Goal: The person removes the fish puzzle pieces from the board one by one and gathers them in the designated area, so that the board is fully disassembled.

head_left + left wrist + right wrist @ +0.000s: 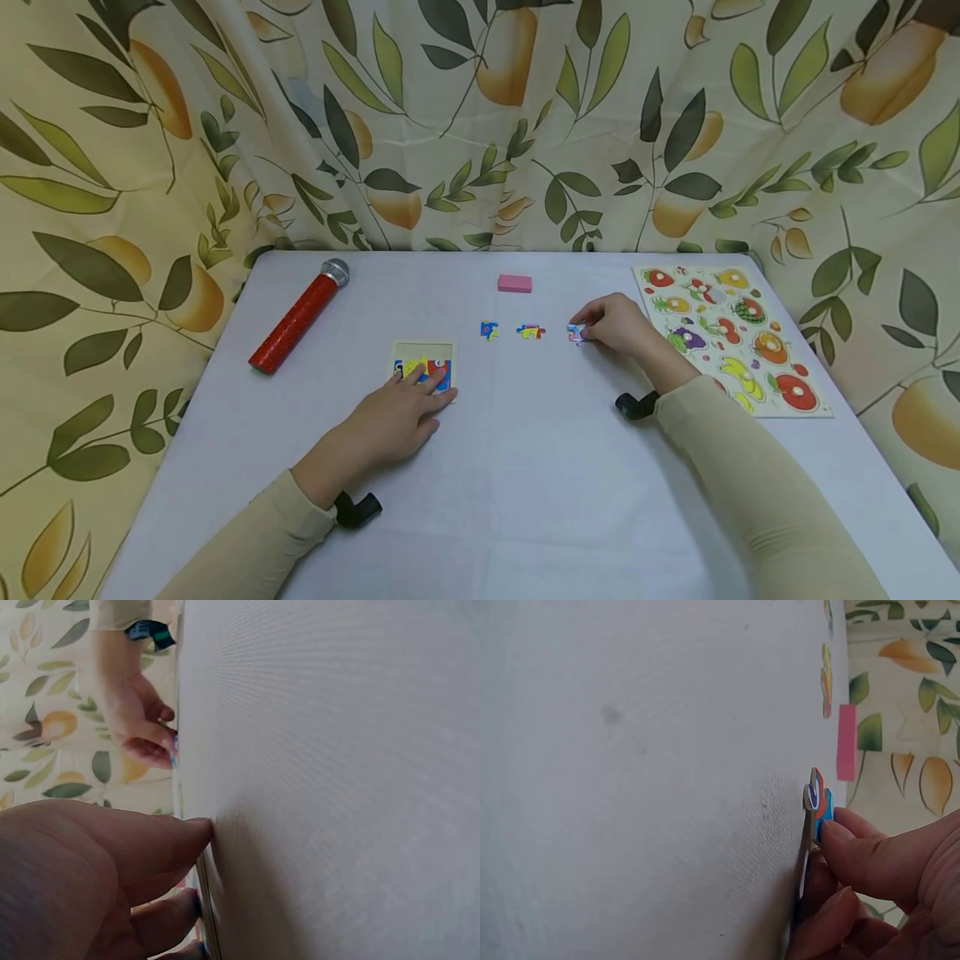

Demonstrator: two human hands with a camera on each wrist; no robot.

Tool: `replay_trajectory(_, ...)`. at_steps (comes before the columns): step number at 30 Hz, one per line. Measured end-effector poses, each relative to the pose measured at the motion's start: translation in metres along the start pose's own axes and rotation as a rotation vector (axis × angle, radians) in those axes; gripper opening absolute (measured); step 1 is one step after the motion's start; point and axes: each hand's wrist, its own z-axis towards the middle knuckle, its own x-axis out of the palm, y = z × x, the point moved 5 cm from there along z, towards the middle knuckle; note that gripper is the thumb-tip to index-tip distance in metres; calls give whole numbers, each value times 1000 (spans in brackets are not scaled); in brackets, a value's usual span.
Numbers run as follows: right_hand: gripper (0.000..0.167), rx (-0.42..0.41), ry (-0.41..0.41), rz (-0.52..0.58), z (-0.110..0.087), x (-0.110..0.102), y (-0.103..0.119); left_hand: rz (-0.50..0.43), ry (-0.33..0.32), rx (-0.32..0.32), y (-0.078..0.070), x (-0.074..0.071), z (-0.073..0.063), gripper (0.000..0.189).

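Observation:
My left hand [392, 417] rests with spread fingers on a small framed puzzle board [422, 346], covering its lower part. Blue, yellow and red pieces sit in the frame. My right hand [617, 325] pinches a jigsaw puzzle piece [576, 333] between thumb and fingertips. In the right wrist view this puzzle piece [817, 796] tilts up close to the table, showing blue, orange and white. Left of that hand lie a yellow and red puzzle piece [532, 332] and a blue and yellow puzzle piece [489, 331].
A pink block [514, 284] lies behind the loose pieces. At the left lies a red toy microphone [300, 317] with a silver head. A fruit picture board [701, 287] is at the right, partly under my right forearm. A patterned curtain [465, 150] hangs behind the table.

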Motion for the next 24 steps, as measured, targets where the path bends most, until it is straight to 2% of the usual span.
replay_trajectory(15, 24, -9, -41, -41, 1, 4, 2, -22, 23, -21, 0, 2, -1, 57)
replay_trajectory(18, 25, 0, -39, -25, -1, 4, 2, -55, 38, -30, 1, 0, -1, 58)
replay_trajectory(24, 26, 11, -61, 0, -3, 1, 8, -191, 52, -35, 6, -4, -2, 54)
